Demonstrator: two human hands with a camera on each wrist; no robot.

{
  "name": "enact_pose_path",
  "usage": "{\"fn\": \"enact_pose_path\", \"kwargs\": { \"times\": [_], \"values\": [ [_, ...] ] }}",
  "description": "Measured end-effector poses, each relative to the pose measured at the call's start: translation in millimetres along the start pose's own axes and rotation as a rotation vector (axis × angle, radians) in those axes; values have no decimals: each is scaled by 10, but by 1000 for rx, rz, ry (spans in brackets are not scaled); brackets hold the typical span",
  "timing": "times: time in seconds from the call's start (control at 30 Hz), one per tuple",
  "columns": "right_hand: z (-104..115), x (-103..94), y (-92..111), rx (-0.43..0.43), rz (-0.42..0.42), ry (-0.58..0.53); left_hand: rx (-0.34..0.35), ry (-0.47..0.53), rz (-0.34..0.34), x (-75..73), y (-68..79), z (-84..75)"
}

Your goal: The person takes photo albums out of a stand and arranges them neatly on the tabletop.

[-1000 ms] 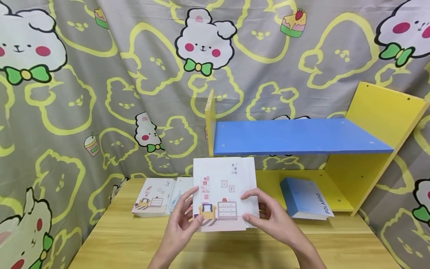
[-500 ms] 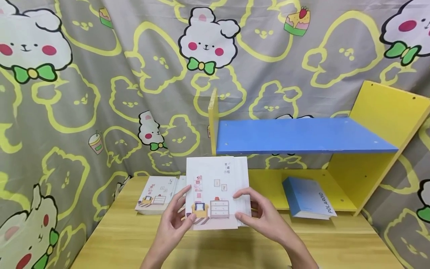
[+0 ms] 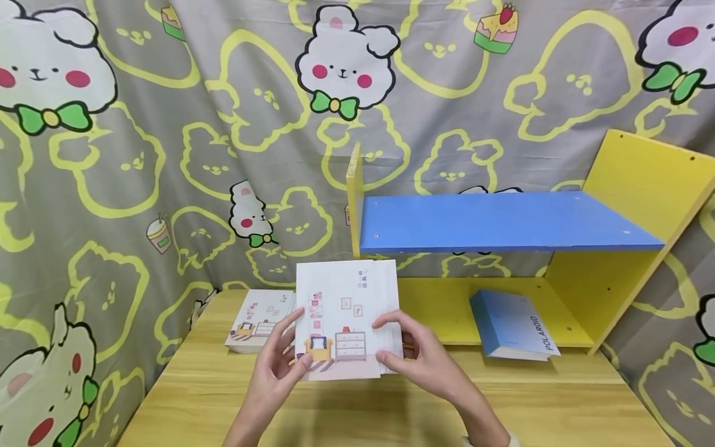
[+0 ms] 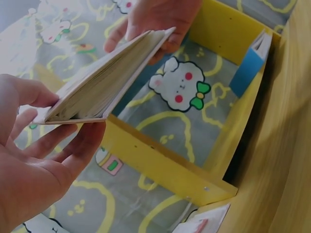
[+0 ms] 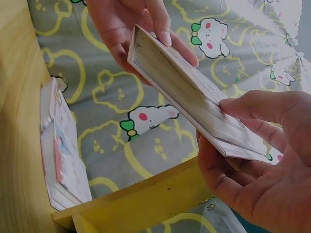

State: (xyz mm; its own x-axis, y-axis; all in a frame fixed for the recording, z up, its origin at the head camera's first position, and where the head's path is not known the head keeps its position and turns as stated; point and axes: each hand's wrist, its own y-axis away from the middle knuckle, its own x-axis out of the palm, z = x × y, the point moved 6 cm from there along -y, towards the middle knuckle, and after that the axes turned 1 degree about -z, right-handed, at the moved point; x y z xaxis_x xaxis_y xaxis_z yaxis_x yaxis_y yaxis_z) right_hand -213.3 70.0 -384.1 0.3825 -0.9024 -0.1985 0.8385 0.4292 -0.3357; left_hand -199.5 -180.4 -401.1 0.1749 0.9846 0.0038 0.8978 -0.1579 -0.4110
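Both hands hold up a white book [image 3: 346,310] whose cover shows a yellow armchair and a chest of drawers. My left hand [image 3: 277,357] grips its left side, thumb on the cover and other fingers behind. On the opposite side my right hand [image 3: 427,354] pinches the book, with thumb and index finger at the edge of the cover. In the right wrist view the right thumb [image 5: 238,106] presses near the page edges, and the front cover sits slightly offset from the pages beneath. The book is tilted above the wooden table [image 3: 223,397].
A book with a matching cover [image 3: 259,320] lies at the table's back left, with another book [image 5: 68,170] beside it in the right wrist view. A yellow and blue shelf [image 3: 503,220] stands right, a blue POLAROID book [image 3: 516,326] in its lower part. Behind hangs a patterned curtain [image 3: 279,136].
Both hands and the held book have shifted left in the head view, covering more of the books at the back left. The grip looks the same.
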Motion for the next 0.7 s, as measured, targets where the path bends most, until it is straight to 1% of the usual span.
{"fn": "enact_pose_path", "kwargs": {
  "times": [0.1, 0.23, 0.37, 0.53, 0.63, 0.7],
  "values": [
    [-4, 39, -19, 3, 10, -1, -5, 2, 1, -38, 26, 2],
    [7, 89, -52, -1, 11, 3, 6, 2, 0, -86, 47, -25],
    [5, 146, -75, 13, 18, -3, 14, -12, -7, -136, 63, -45],
    [-13, 195, -103, 24, 18, 0, 23, -22, -11, -202, 73, -31],
    [-33, 220, -123, 23, 16, 4, -3, -22, -5, -237, 86, -3],
    [-50, 243, -131, 26, 21, -3, -34, -13, -10, -260, 104, 17]
  ]
}}
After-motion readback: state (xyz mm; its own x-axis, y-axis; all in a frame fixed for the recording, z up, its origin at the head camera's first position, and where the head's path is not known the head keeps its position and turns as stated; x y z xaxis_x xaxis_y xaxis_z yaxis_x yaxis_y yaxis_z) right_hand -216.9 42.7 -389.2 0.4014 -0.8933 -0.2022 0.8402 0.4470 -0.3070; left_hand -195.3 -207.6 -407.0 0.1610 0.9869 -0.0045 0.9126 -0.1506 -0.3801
